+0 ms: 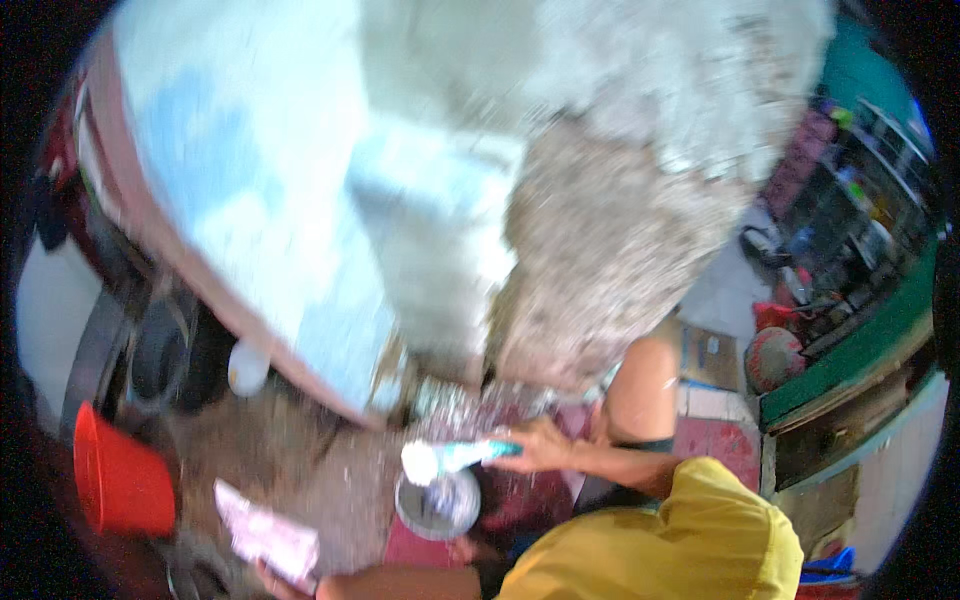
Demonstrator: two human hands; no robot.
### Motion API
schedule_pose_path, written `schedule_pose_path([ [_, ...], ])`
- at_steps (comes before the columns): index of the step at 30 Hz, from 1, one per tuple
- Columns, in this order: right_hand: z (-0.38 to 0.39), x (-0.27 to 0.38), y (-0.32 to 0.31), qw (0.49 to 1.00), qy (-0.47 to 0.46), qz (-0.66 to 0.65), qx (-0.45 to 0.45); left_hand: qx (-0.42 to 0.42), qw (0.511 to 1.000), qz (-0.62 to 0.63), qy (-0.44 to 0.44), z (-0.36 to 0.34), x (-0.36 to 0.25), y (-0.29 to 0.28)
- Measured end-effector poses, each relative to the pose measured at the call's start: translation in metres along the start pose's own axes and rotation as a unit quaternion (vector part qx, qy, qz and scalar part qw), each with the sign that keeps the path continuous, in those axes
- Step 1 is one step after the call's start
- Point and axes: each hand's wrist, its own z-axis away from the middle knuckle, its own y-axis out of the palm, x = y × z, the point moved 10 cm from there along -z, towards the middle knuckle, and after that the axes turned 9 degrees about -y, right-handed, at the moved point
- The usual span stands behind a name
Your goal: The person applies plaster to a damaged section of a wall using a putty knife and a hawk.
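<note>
My right hand (pixel 540 445) is closed round the teal handle of a tool (pixel 460 456) with a thick white blob at its far end. Motion blur hides the tool's exact kind. Just below that white end stands a round grey bucket (pixel 404 512) with pale, wet-looking material inside. At the lower left, my left hand (pixel 285 583), partly cut off by the picture's edge, grips a pale pink flat piece (pixel 265 530) by its near end. In front of me rises a wall (pixel 300 180), painted white and light blue, with a rough bare patch (pixel 610 240) on its right part.
A red bucket (pixel 120 475) stands at the left, near dark tyres (pixel 158 352) and a small white round object (pixel 248 368). Reddish tiles (pixel 715 448) lie by my bent knee. At the right, a green-edged shelf holds clutter, with a patterned ball (pixel 775 358) beside it.
</note>
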Motion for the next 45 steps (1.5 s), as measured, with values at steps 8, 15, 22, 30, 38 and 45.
schedule_pose_path([
  [8,-0.026,0.100,-0.286,0.946,-0.118,0.258,-0.156,0.161,0.986,0.020,0.043,0.106,-0.131,0.119],
  [15,-0.014,0.120,-0.449,0.895,-0.107,0.364,-0.235,0.324,0.946,0.017,-0.019,0.191,-0.127,0.200],
  [22,-0.029,0.117,-0.559,0.897,0.035,0.355,-0.262,0.400,0.905,-0.042,-0.141,0.251,-0.073,0.340],
  [30,-0.056,0.049,-0.609,0.967,0.101,0.147,-0.183,0.538,0.835,-0.012,-0.113,0.311,-0.063,0.487],
  [38,-0.027,0.050,-0.649,0.953,0.163,0.191,-0.171,0.536,0.837,-0.005,-0.107,0.309,-0.052,0.496],
  [45,-0.020,0.093,-0.644,0.931,0.159,0.284,-0.162,0.564,0.819,0.019,-0.103,0.325,-0.064,0.503],
])
